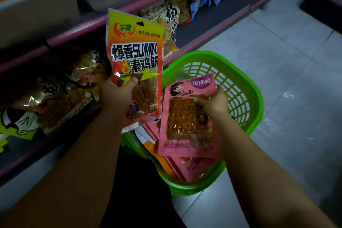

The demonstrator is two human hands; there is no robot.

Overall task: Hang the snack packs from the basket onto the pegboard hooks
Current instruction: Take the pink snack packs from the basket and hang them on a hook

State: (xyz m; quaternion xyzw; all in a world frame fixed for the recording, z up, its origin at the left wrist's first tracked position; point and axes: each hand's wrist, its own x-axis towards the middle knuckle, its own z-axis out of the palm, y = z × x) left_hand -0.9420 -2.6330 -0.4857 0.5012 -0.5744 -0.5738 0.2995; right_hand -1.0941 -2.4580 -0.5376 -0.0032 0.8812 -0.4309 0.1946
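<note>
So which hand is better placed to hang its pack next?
Left, probably. The left hand holds the orange pack upright, hang hole on top, raised beside the shelves. The right hand holds the pink pack low over the green basket.

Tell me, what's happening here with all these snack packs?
A person is sorting snacks beside a shop shelf. The left hand holds up an orange and yellow pack, and the right hand grips a pink pack over a green basket on the floor. More pink packs lie inside the basket. Neither held pack is on a hook yet; no pegboard shows clearly in this view.
</note>
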